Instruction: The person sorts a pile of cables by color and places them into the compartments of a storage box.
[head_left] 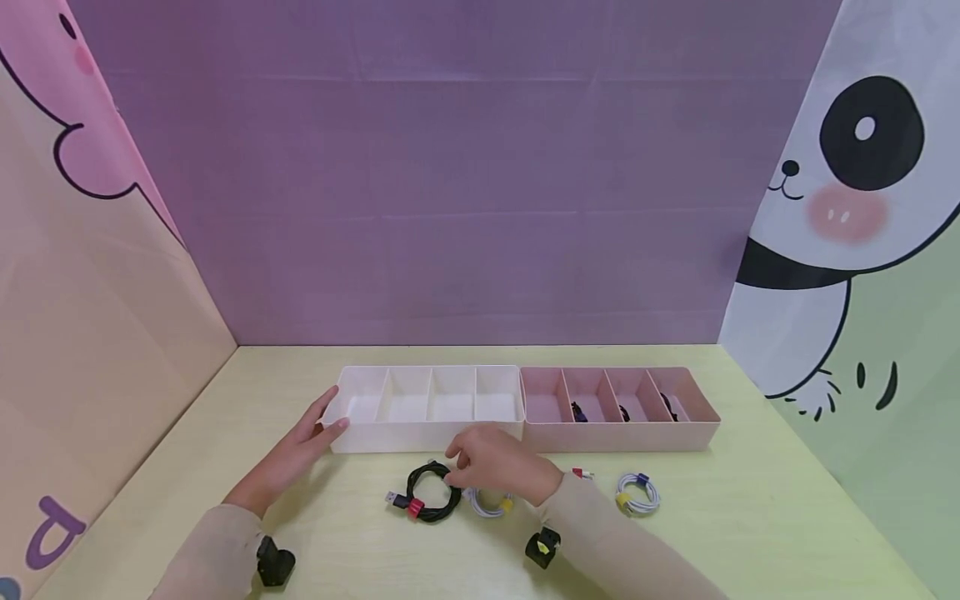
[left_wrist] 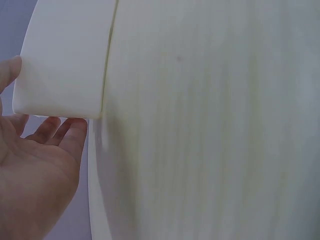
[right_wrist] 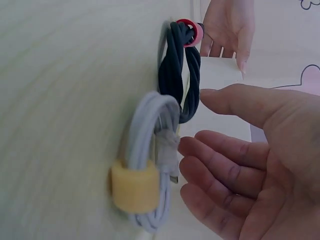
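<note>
My left hand rests on the left end of the white divided box, thumb at its front corner and fingers along the end wall. In the left wrist view, the fingertips touch that wall. My right hand hovers over the cables with thumb and fingers apart, holding nothing. Just left of it lies a coiled black cable with a red tie and a USB plug. Partly hidden below it is a coiled white cable with a yellow tie.
A pink divided box stands against the white one, with dark items in several compartments. Another white cable coil with blue and yellow ties lies at the right. A small red-and-white piece shows beyond the right forearm. A purple wall backs the table.
</note>
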